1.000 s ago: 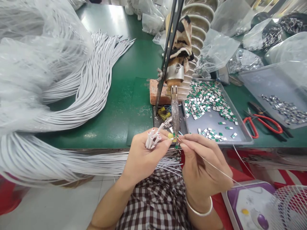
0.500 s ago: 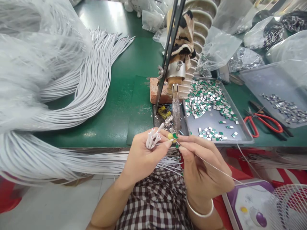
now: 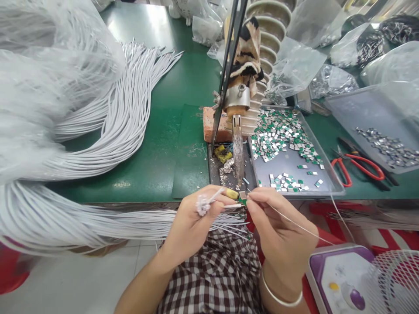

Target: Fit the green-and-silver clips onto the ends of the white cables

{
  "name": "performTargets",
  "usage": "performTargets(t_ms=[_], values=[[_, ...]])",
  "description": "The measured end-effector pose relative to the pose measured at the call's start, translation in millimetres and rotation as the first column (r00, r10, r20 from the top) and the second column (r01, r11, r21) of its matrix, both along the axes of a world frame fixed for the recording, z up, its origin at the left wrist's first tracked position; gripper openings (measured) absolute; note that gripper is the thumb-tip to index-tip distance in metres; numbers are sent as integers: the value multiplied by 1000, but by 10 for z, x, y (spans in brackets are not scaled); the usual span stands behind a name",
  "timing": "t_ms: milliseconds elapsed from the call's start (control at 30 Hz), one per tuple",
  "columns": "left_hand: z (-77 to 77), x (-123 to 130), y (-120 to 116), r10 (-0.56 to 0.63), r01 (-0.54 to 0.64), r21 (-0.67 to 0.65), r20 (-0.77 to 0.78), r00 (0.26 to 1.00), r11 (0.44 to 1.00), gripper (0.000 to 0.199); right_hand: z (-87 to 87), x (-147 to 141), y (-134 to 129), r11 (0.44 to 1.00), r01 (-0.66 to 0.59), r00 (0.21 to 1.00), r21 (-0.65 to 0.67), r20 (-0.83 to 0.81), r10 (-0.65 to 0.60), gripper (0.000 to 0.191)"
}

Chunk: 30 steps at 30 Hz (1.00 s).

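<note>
My left hand [image 3: 193, 222] is closed around several white cables [image 3: 203, 204], whose ends stick up in a small cluster from the fist. A yellow cover [image 3: 232, 193] sits on one of its fingertips. One white cable end reaches right, toward a small green circuit board [image 3: 243, 197] between my two hands; whether they touch is unclear. My right hand [image 3: 278, 231] pinches a thin solder wire [image 3: 296, 224] that trails off to the right. Just above the board, the tip of a fixed soldering iron [image 3: 238, 148] points down.
A tray [image 3: 327, 172] of small green-and-silver boards stands right of the iron. Red-handled pliers [image 3: 363, 165] lie beyond it, near a bin [image 3: 347, 109] of metal parts. Bundled white cables [image 3: 131, 117] fill the left. A brick [image 3: 212, 124] stands behind the iron, and a fan [image 3: 396, 279] is at lower right.
Both hands have dropped slightly away from the iron tip. My left hand has turned, so the cable ends look blurred. The small board has come down with the hands.
</note>
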<state>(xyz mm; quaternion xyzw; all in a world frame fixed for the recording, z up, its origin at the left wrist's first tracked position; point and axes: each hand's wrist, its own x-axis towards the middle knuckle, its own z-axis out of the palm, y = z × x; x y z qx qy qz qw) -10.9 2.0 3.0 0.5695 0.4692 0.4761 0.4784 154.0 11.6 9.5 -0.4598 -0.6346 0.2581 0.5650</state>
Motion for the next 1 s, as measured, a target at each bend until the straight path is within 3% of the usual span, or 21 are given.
performTargets(t_ms=[133,200,300,367,467,567,633,733,1000], values=[[-29,-84,-123,81,-80,20,-64,995,997,32,65,122,-50,1000,-8,998,-14,55,8,24],[-19,-96,-176,22,-27,-30,-138,990,999,32,83,126,-84,999,-45,992,-25,120,48,25],[2,-78,-224,-116,107,-57,-189,975,993,53,91,50,-111,976,-210,941,-60,259,218,10],[12,-60,-232,-181,171,-64,-221,958,983,60,87,-12,-110,952,-301,911,-53,279,303,12],[33,-41,-213,-153,146,-44,-246,957,988,39,81,-49,-98,964,-266,944,-27,193,266,10],[66,-20,-188,4,16,98,-195,981,995,3,81,-24,-86,977,-202,977,-73,57,207,10],[87,-2,-178,80,-53,151,-175,981,987,18,81,-2,-73,961,-255,967,-104,-44,252,14],[104,17,-172,79,-57,123,-182,980,991,28,71,14,-51,948,-299,952,-108,-98,289,19],[79,4,-120,31,-14,85,-195,980,996,25,66,37,-19,933,-283,958,-222,-110,264,13]])
